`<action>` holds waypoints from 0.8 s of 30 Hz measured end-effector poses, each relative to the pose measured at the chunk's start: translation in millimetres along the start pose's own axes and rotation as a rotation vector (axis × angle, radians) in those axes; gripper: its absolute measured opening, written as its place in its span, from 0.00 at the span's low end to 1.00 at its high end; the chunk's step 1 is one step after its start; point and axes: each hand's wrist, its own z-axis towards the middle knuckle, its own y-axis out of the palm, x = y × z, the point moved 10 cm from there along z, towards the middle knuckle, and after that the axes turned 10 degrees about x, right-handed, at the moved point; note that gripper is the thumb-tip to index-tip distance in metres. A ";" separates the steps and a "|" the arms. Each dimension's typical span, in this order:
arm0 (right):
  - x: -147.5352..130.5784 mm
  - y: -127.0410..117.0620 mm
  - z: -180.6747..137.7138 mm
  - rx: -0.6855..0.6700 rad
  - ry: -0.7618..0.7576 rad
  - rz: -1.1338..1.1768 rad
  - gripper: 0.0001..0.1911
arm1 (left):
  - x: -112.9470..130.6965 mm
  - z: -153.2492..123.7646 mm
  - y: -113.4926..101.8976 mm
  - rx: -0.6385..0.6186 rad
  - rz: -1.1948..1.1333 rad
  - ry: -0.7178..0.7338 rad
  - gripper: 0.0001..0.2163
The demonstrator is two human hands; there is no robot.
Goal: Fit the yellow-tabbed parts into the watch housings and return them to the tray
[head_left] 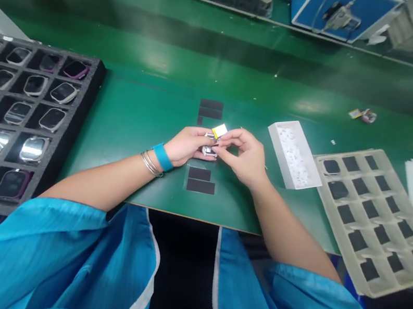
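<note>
Over the green mat, my left hand grips a small watch body with a silver-and-yellow battery sticking up from it. My right hand meets it from the right, thumb and fingers pinched at the same piece. A blue band and thin bangles circle my left wrist. Black rectangular pads lie on the mat just below my hands, and more black pads lie beyond them.
A black foam tray holding several watch bodies fills the left. A white box of small white parts sits right of my hands. Further right lies a beige tray with black pads. Blue equipment and stacked trays stand across the far bench.
</note>
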 end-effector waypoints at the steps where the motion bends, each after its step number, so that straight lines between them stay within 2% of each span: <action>1: -0.9 -0.3 -0.3 0.008 -0.007 -0.005 0.12 | 0.0 0.1 -0.1 -0.003 -0.005 0.000 0.01; 8: -1.7 -0.8 -1.8 0.028 -0.036 -0.111 0.09 | -0.5 2.1 0.0 -0.018 -0.021 0.000 0.02; 12: -20.3 2.1 -7.6 0.041 -0.208 -0.270 0.03 | -0.4 3.2 -1.7 0.000 -0.035 0.014 0.01; 15: -26.7 -3.1 -8.3 0.102 -0.275 -0.400 0.06 | 0.3 2.9 -4.1 0.027 -0.043 0.026 0.03; 17: -17.2 -11.8 -3.4 0.139 -0.198 -0.406 0.13 | -0.2 1.7 -3.1 0.021 -0.021 0.025 0.05; 19: 2.2 -18.2 3.1 0.129 -0.039 -0.301 0.20 | -1.6 0.0 0.3 -0.007 0.022 0.017 0.07; 22: 26.5 -16.2 8.0 0.053 0.175 -0.065 0.18 | -4.2 -2.0 4.5 -0.042 0.093 0.002 0.10; 24: 29.3 -14.4 8.9 0.031 0.217 0.019 0.15 | -5.3 -2.7 6.3 -0.062 0.122 -0.007 0.10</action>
